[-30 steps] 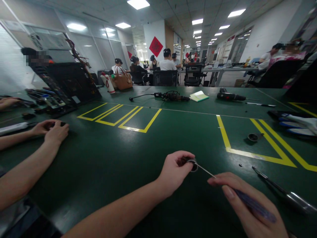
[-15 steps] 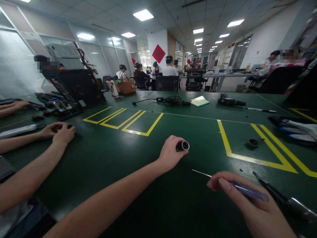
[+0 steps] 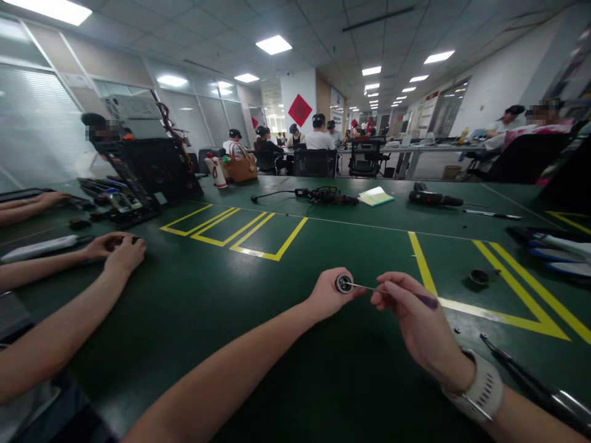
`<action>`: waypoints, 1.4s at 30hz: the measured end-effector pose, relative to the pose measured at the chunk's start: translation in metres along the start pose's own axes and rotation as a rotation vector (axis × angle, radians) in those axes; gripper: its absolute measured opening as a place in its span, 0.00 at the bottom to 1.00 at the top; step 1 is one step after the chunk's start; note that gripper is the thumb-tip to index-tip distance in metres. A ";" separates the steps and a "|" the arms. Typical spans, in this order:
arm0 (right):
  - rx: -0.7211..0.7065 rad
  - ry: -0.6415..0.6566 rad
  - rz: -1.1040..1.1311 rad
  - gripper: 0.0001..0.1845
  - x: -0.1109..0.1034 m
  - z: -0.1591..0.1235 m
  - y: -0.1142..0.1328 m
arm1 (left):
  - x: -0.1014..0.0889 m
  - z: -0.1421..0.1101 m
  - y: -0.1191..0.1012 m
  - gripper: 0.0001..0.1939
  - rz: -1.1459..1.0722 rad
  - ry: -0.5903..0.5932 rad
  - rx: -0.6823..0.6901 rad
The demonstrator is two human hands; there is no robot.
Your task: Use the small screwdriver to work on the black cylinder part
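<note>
Near the middle of the view, my left hand (image 3: 325, 293) is closed around a short dark cylindrical part (image 3: 343, 283), its round open end facing me. My right hand (image 3: 410, 307) grips a screwdriver (image 3: 425, 300) by its purplish handle. The thin shaft points left, and its tip is at the cylinder's open end; how deep it reaches I cannot tell. To the right, a small dark metal cup-like part (image 3: 482, 276) lies inside a yellow tape outline. A tiny nut-like piece (image 3: 457, 331) rests near my right hand.
A long dark tool with a shiny handle (image 3: 554, 394) lies at lower right. Further back on the green table (image 3: 258, 295) are a power drill (image 3: 434, 195), a notepad (image 3: 377, 196) and a cabled tool (image 3: 327, 195). At left, a co-worker's hands (image 3: 122, 252) handle a small dark piece.
My right hand has moved left and up, bringing the screwdriver tip to the cylinder's open end. The cylinder has turned more toward me in my left hand. The view has tilted slightly.
</note>
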State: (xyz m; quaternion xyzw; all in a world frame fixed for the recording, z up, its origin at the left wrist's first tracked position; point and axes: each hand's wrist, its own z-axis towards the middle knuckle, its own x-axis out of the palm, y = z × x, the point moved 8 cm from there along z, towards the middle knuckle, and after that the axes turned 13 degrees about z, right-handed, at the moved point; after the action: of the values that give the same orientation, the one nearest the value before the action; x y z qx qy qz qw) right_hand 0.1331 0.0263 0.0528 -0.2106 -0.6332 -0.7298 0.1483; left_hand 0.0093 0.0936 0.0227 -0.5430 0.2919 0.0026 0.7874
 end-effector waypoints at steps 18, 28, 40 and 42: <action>-0.336 0.256 -0.668 0.05 0.017 -0.025 0.008 | -0.015 -0.010 -0.016 0.12 0.527 -0.208 0.113; -0.350 0.431 -0.822 0.05 0.033 -0.031 0.009 | 0.001 -0.013 -0.023 0.12 0.643 -0.063 0.252; 0.233 -0.002 0.121 0.06 -0.012 -0.001 -0.032 | 0.002 -0.012 -0.019 0.11 0.483 -0.065 0.255; 0.133 0.021 0.048 0.05 -0.012 -0.003 -0.025 | 0.001 -0.011 -0.018 0.11 0.495 -0.087 0.251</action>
State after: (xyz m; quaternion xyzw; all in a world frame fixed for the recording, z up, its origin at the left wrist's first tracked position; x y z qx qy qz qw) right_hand 0.1305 0.0267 0.0248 -0.2079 -0.6736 -0.6844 0.1861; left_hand 0.0110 0.0766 0.0347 -0.3529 0.3796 0.1819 0.8356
